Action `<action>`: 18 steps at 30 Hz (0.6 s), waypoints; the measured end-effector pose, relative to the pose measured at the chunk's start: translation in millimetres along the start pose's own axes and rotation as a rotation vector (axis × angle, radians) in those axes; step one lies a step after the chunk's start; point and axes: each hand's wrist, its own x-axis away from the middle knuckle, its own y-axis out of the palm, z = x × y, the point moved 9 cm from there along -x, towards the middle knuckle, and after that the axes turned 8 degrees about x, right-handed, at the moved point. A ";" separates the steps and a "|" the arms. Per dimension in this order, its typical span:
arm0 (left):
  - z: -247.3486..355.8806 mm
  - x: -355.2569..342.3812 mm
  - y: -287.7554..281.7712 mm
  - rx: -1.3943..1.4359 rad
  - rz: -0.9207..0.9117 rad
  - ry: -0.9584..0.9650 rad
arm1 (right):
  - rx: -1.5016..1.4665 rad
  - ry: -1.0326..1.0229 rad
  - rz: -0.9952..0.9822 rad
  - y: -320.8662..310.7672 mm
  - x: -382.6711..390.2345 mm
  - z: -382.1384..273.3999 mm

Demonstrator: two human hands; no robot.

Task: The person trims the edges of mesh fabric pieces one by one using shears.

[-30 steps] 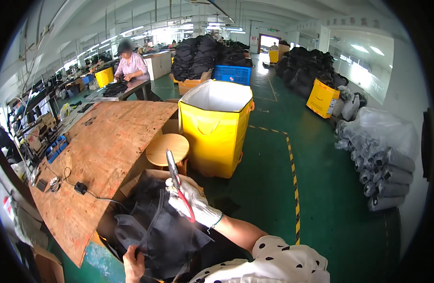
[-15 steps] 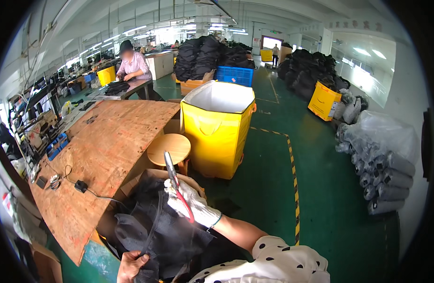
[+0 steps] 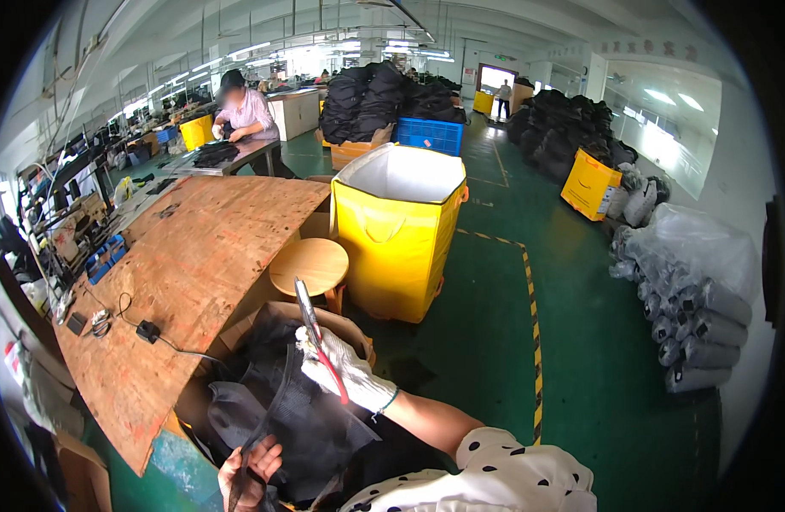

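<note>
R hand (image 3: 345, 373), in a white glove, is clamped on a pair of scissors (image 3: 317, 337) w/ red handles; blades point up and a bit left, tips level w/ the stool seat. Can't tell if blades are apart or together. L hand (image 3: 249, 468), bare, sits low in the picture, fingers pinched shut on a thin black strap (image 3: 271, 401) that runs up from it toward the scissors. Both hands are over a heap of black mesh fabric (image 3: 303, 418) lying in the person's lap area and spilling into an open cardboard box (image 3: 345, 322) just behind it.

Left of the hands: worn plywood surface (image 3: 196, 273), w/ a black cable and small adapter (image 3: 147, 331) near its near edge. Round wooden stool (image 3: 309, 264) stands btwn the surface and a big yellow bin (image 3: 398, 239) w/ white lining. Green floor w/ yellow-black striped line (image 3: 533, 316) running away to the right. Far right: rolls wrapped in clear plastic (image 3: 686, 299). Background: another person (image 3: 243, 111) seated at a far surface, stacks of black goods, blue crate (image 3: 431, 135), more yellow bins.
</note>
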 end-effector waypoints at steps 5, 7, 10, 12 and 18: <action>8.6 -5.5 -10.0 0.050 0.067 0.034 | -0.316 0.091 -0.075 18.4 13.6 -12.2; 20.9 -13.7 -6.1 0.129 0.002 0.083 | -0.099 0.019 -0.159 10.9 27.0 -36.1; 54.1 -10.1 -8.5 0.117 -0.041 0.275 | -0.155 -0.021 -0.096 1.6 41.2 -43.8; 59.6 -9.9 -9.4 0.094 -0.030 0.305 | -0.315 -0.089 -0.218 16.4 56.1 -48.0; 39.1 -19.5 -25.9 -0.031 0.042 0.249 | -0.398 0.172 -0.130 40.9 100.0 9.2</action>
